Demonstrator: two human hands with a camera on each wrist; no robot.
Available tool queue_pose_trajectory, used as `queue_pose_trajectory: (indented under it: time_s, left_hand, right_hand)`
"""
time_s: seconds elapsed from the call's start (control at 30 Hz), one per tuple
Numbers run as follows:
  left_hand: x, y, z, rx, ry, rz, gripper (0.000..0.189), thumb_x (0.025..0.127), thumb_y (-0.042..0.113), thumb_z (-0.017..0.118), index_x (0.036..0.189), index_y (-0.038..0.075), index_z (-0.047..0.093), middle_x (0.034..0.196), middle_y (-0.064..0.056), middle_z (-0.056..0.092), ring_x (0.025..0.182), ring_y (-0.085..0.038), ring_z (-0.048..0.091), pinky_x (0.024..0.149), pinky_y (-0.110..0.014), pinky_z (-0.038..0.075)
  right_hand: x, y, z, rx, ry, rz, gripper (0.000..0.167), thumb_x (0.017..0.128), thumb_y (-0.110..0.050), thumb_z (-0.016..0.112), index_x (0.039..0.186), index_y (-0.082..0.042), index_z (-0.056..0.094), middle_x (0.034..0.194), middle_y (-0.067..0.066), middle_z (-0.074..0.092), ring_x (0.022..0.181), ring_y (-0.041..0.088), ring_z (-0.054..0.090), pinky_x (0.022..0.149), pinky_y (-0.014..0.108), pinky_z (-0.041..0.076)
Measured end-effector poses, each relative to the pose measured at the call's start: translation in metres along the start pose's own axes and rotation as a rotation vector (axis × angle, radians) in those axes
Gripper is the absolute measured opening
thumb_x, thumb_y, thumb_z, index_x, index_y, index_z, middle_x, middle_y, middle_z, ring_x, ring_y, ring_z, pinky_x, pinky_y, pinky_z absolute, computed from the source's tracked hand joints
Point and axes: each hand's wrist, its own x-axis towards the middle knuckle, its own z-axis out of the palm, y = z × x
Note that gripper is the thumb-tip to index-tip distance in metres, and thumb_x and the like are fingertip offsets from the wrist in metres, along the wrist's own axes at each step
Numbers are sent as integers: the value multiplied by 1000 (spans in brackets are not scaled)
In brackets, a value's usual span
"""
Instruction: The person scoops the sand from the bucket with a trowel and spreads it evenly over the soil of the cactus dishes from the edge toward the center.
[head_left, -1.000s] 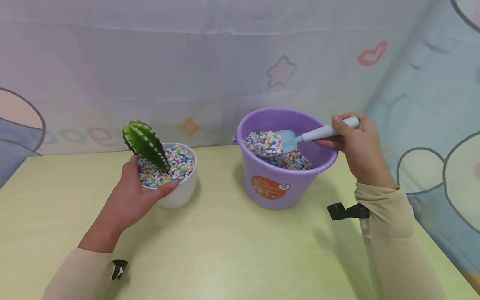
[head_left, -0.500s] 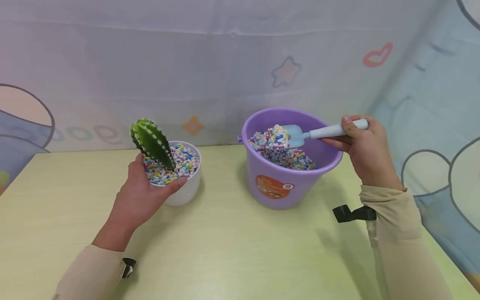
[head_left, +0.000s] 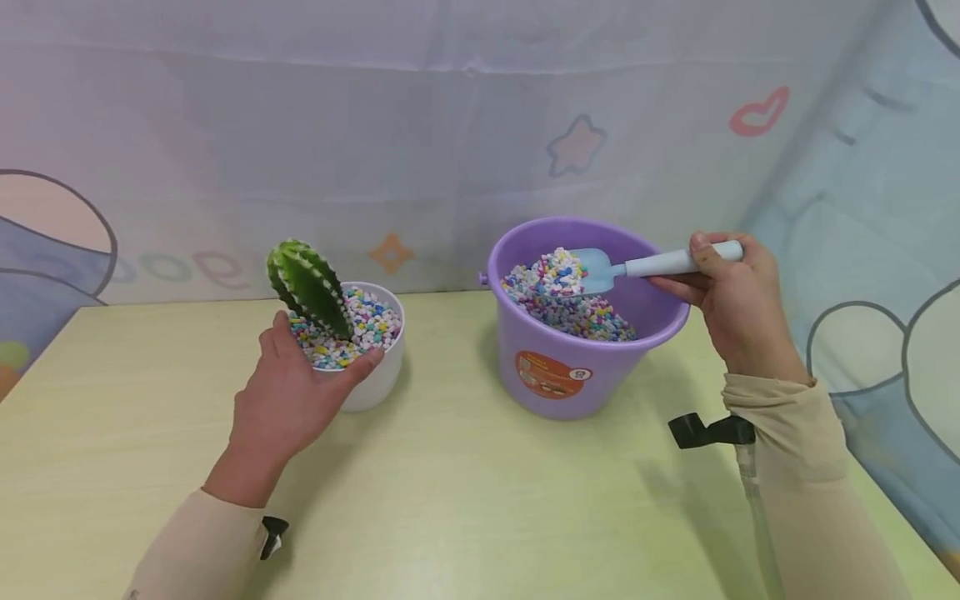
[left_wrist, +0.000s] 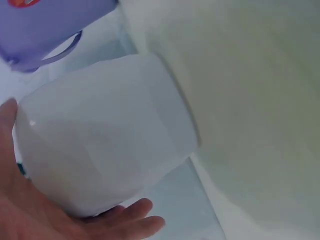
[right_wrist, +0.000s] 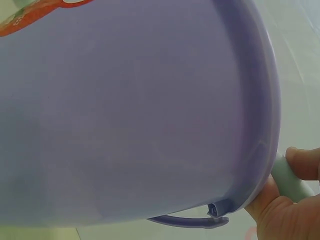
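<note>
In the head view, a white pot (head_left: 384, 379) of multicoloured pebbles stands on the table with a green cactus (head_left: 309, 287) leaning left in it. My left hand (head_left: 288, 400) grips the pot, thumb along the near rim and fingers round its left side. The left wrist view shows fingertips (left_wrist: 145, 207) against the white wall. To the right is a purple bucket (head_left: 555, 379) with more pebbles (head_left: 577, 318) inside. My right hand (head_left: 738, 300) pinches the handle of a light blue scoop (head_left: 597, 268). Its blade, heaped with pebbles, is over the bucket's contents.
A pale wooden table (head_left: 480, 508) carries both containers, set apart near its back edge. Behind it hangs a printed cloth backdrop (head_left: 337, 142), and another patterned cloth (head_left: 885, 225) runs along the right side. The bucket's handle (right_wrist: 190, 221) hangs down at its back.
The scoop has risen slightly with its load of pebbles and shifted a little right. The head view has shifted slightly; the left hand keeps its hold on the pot.
</note>
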Motion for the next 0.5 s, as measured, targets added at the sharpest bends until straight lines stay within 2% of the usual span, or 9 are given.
queue_pose_trajectory:
  time_s: [0.03, 0.13, 0.27, 0.37, 0.5]
  left_hand:
    - [1, -1, -3, -17, -10, 10, 129, 77, 82, 54, 152, -6, -3, 143, -32, 27, 121, -50, 45, 77, -71, 39]
    - [9, -9, -10, -172, -40, 128, 118, 79, 64, 71, 152, -3, 7, 143, -29, 27, 128, -45, 37, 90, -66, 37]
    - [23, -22, -13, -402, -148, 286, 103, 77, 35, 86, 148, 2, 18, 141, -22, 26, 130, -36, 30, 103, -53, 30]
    - [27, -28, -8, -440, -192, 294, 103, 77, 33, 86, 149, 4, 17, 142, -20, 23, 130, -35, 28, 104, -52, 28]
    - [27, -28, -1, -429, -149, 281, 106, 77, 37, 85, 149, 3, 15, 144, -22, 19, 130, -37, 28, 104, -54, 27]
  right_hand:
    - [0, 0, 0, 5, 0, 0, 38, 95, -16, 63, 111, 4, 36, 106, 18, 45, 89, 24, 69, 80, 38, 54]
    - [0, 1, -1, 33, -4, -6, 38, 95, -16, 64, 111, 4, 36, 104, 18, 47, 88, 25, 69, 80, 39, 54]
    - [0, -1, -2, 85, -12, -17, 39, 95, -13, 65, 111, 5, 35, 101, 17, 49, 88, 27, 70, 79, 40, 54]
    - [1, -4, 1, 139, -13, -20, 38, 94, -11, 65, 111, 7, 36, 100, 18, 51, 87, 29, 70, 80, 42, 54]
    - [1, -10, 13, 201, -11, -16, 37, 94, -10, 66, 110, 8, 37, 100, 18, 51, 88, 31, 70, 80, 44, 53]
